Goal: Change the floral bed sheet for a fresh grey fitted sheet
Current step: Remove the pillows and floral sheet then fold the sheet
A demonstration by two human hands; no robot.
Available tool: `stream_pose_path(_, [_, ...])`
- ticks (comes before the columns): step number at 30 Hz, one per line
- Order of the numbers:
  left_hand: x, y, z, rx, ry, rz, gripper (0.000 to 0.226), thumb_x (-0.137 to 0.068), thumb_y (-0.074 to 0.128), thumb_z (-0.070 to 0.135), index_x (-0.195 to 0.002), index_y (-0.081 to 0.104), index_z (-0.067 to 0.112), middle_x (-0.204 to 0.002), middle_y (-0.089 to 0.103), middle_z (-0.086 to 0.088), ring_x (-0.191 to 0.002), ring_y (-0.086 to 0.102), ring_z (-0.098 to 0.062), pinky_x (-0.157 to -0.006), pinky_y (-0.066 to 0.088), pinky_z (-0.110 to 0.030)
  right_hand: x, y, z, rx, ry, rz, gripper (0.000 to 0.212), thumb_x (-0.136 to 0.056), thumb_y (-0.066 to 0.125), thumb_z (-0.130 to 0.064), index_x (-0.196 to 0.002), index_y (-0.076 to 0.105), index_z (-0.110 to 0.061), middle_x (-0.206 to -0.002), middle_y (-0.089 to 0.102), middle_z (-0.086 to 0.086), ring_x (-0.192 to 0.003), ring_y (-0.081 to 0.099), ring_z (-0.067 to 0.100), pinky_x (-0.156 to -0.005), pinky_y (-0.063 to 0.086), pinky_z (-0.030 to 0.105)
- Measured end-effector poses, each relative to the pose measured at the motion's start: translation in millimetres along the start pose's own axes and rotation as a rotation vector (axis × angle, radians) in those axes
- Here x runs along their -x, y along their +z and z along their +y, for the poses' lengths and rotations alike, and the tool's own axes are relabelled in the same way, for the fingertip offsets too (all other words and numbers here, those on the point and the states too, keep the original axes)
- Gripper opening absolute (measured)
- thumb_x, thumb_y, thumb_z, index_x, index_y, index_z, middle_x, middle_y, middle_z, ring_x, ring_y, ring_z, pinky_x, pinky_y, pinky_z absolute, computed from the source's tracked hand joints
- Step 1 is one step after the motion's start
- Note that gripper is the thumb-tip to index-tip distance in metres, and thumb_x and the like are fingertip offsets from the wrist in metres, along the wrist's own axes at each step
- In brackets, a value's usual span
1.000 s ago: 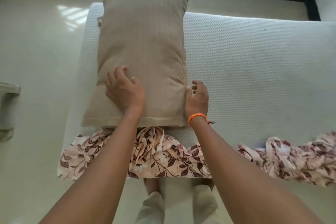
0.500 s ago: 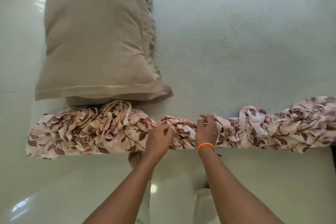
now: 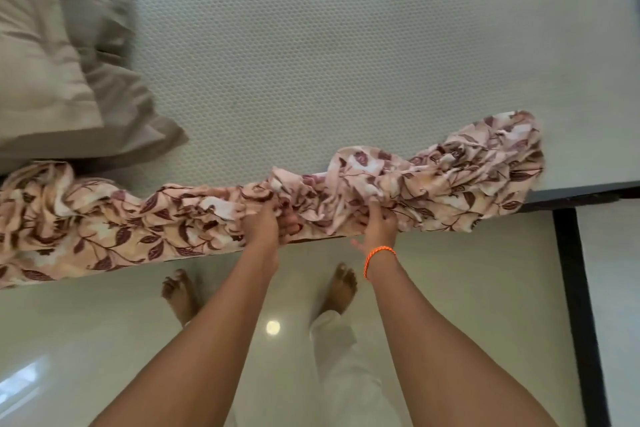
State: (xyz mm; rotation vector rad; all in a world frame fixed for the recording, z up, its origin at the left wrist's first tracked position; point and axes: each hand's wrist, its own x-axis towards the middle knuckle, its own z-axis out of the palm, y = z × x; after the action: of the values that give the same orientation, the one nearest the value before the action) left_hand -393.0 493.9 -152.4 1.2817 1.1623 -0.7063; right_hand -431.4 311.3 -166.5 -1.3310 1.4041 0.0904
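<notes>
Gripping bunched folds side by side, the left hand [image 3: 265,224] and right hand [image 3: 379,224] hold the floral sheet [image 3: 450,177], rumpled along the near edge of the bare mattress [image 3: 346,45], a beige pillow [image 3: 52,62] at its left end.

Soft daylight, glare spots on the floor [image 3: 272,326], motion-blurred pillow [image 3: 52,55].

Bare mattress [image 3: 346,45] open — pillow [image 3: 52,62] blocks left.
</notes>
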Motion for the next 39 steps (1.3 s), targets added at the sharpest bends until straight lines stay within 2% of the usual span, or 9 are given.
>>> stream_pose_path(3, [-10.9,18.3,36.8,0.145,0.13,0.041,0.043,-0.101,0.061,0.042,-0.119,0.072,0.005,-0.098,0.081,-0.013,-0.063,0.071,-0.018,-0.045,0.047,-0.024,-19.1,2.5,-29.0,0.054,-0.224,-0.113,0.044,-0.092,0.069,-0.044,-0.134,0.063,-0.029,-0.125,0.071,-0.004,-0.112,0.067,0.018,-0.1,0.053,0.039])
stream_pose_path(9, [8.6,60.6,109.5,0.208,0.337,0.018,0.041,-0.098,0.06,0.041,-0.12,0.074,0.01,-0.102,0.081,-0.003,-0.072,0.073,-0.01,-0.058,0.055,-0.027,-46.8,24.0,-116.1,0.125,-0.386,-0.073,0.016,-0.096,0.054,-0.011,-0.089,0.067,-0.017,-0.09,0.068,-0.002,-0.082,0.065,0.018,-0.069,0.046,0.031])
stream_pose_path(12, [19.3,76.3,124.2,0.254,0.412,-0.057,0.036,-0.102,0.054,0.046,-0.117,0.074,0.022,-0.111,0.078,0.0,-0.103,0.072,-0.016,-0.092,0.055,-0.044,-60.6,18.9,-134.4,0.082,-0.433,-0.178,0.014,-0.094,0.057,-0.012,-0.086,0.067,-0.019,-0.094,0.068,-0.004,-0.089,0.065,0.021,-0.079,0.052,0.037])
stream_pose_path(15, [22.5,90.9,121.9,0.15,0.418,-0.115,0.031,-0.101,0.055,0.05,-0.114,0.078,0.035,-0.127,0.073,0.006,-0.124,0.064,-0.022,-0.1,0.048,-0.043,-69.7,-3.3,-121.8,0.242,-0.528,-0.209,0.013,-0.093,0.058,-0.014,-0.092,0.068,-0.023,-0.096,0.07,-0.006,-0.087,0.064,0.013,-0.075,0.052,0.033])
stream_pose_path(20, [7.0,130.5,69.6,-0.224,0.535,0.101,0.013,-0.101,0.063,0.03,-0.102,0.075,0.024,-0.11,0.073,-0.001,-0.112,0.068,-0.03,-0.093,0.053,-0.038,-94.4,-60.5,-73.8,0.4,-0.65,0.014,0.019,-0.093,0.055,-0.007,-0.09,0.065,-0.023,-0.099,0.065,-0.005,-0.094,0.062,0.018,-0.079,0.053,0.038])
stream_pose_path(24, [13.3,166.7,15.1,-0.461,0.656,0.032,0.014,-0.103,0.061,0.019,-0.102,0.075,0.022,-0.099,0.073,0.006,-0.095,0.067,-0.012,-0.089,0.054,-0.034,-121.2,-109.6,-53.1,0.481,-0.605,0.338,0.028,-0.084,0.059,-0.004,-0.105,0.064,-0.021,-0.112,0.059,-0.001,-0.105,0.057,0.025,-0.084,0.052,0.044])
stream_pose_path(30, [28.2,217.9,-48.3,-0.63,0.657,-0.182,0.024,-0.1,0.058,0.015,-0.093,0.076,0.03,-0.088,0.075,0.006,-0.073,0.068,-0.008,-0.072,0.059,-0.036,-165.4,-160.5,-53.7,0.469,-0.149,0.567,0.073,-0.091,0.072,-0.029,-0.153,0.034,-0.021,-0.15,0.044,0.011,-0.131,0.048,0.037,-0.095,0.048,0.057])
stream_pose_path(32, [34.8,231.8,-56.5,-0.646,0.635,-0.233,0.023,-0.099,0.058,0.017,-0.093,0.075,0.031,-0.088,0.076,0.007,-0.079,0.074,-0.023,-0.072,0.064,-0.049,-175.1,-170.2,-58.5,0.562,-0.297,0.558,0.066,-0.095,0.068,-0.033,-0.153,0.035,-0.03,-0.147,0.047,0.008,-0.128,0.052,0.034,-0.092,0.05,0.055])
stream_pose_path(39, [49.3,268.1,-59.8,-0.843,0.688,-0.333,0.02,-0.101,0.056,0.023,-0.098,0.073,0.034,-0.089,0.076,0.012,-0.07,0.07,-0.011,-0.073,0.062,-0.043,-202.2,-176.4,-95.0,0.776,-0.793,0.419,0.02,-0.093,0.058,-0.017,-0.108,0.073,-0.016,-0.109,0.068,0.009,-0.099,0.058,0.034,-0.082,0.052,0.049])
